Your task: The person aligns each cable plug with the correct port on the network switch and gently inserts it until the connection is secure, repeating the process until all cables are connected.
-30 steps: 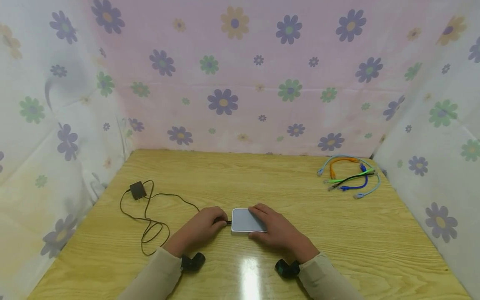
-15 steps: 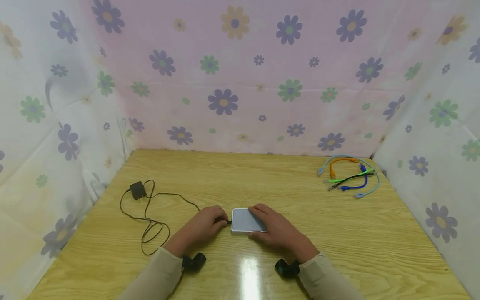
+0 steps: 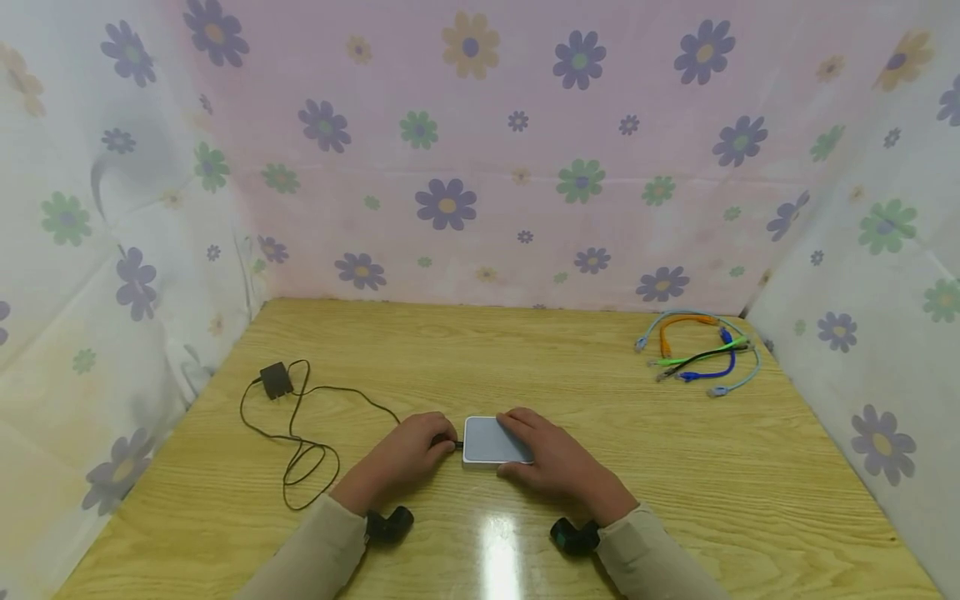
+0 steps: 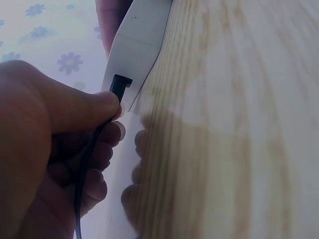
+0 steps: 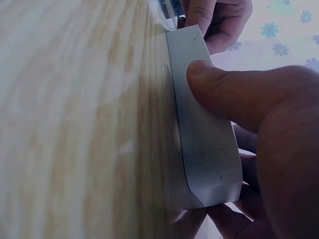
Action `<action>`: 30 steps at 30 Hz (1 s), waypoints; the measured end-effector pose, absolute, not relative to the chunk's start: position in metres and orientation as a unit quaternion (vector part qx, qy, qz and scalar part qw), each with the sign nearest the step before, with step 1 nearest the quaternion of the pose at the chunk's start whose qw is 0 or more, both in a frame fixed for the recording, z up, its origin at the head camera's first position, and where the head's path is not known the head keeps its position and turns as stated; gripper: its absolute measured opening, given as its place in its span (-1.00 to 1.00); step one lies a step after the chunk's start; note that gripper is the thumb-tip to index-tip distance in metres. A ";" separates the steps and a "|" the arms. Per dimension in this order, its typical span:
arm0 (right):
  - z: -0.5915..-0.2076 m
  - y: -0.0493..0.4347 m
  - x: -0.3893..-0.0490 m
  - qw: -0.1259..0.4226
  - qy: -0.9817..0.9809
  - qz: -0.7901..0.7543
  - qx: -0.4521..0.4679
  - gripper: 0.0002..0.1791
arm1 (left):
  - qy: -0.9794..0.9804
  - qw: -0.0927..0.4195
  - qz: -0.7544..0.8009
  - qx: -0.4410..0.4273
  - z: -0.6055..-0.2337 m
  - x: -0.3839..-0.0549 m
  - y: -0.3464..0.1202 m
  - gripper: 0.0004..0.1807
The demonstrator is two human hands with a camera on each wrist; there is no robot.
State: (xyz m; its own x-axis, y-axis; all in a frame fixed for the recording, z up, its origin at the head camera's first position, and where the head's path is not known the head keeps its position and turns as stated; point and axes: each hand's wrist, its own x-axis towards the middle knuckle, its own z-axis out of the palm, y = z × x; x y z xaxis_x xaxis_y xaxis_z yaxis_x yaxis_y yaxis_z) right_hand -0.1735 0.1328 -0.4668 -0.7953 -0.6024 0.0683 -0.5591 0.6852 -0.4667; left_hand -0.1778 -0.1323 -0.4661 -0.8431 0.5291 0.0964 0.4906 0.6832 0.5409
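white and grey, the flat box (image 3: 487, 442) is laid on the wood-grain counter (image 3: 480, 354). its right part is gripped by the right hand (image 3: 552, 458), thumb along the near side, presumably to prevent sliding. the black plug (image 4: 118, 86) is pinched by the left hand (image 3: 412, 446) where the box's left end is met, probably for straight alignment; its seating depth cannot be told. slack is left in the cord (image 4: 78, 209) by the power adapter (image 3: 276, 381), likely against tugging.
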 end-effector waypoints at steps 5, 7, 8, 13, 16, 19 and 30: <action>-0.466 0.133 -0.174 0.042 0.917 -0.236 -0.318 -0.19 | 0.917 0.035 0.284 0.279 -0.466 -0.179 -0.131 -0.91; -0.465 0.132 -0.173 0.042 0.917 -0.236 -0.318 -0.19 | 0.916 0.029 0.282 0.283 -0.466 -0.179 -0.130 -0.91; -0.465 0.132 -0.173 0.042 0.917 -0.236 -0.318 -0.19 | 0.916 0.027 0.282 0.284 -0.466 -0.179 -0.130 -0.91; -0.464 0.132 -0.173 0.041 0.918 -0.233 -0.319 -0.20 | 0.918 0.031 0.284 0.276 -0.466 -0.179 -0.129 -0.92; -0.464 0.132 -0.173 0.042 0.918 -0.232 -0.318 -0.20 | 0.919 0.036 0.285 0.269 -0.466 -0.179 -0.127 -0.92; -0.464 0.132 -0.173 0.042 0.918 -0.230 -0.319 -0.20 | 0.922 0.031 0.275 0.272 -0.466 -0.179 -0.126 -0.92; -0.464 0.131 -0.173 0.045 0.921 -0.236 -0.306 -0.19 | 0.926 -0.010 0.232 0.297 -0.465 -0.178 -0.124 -0.95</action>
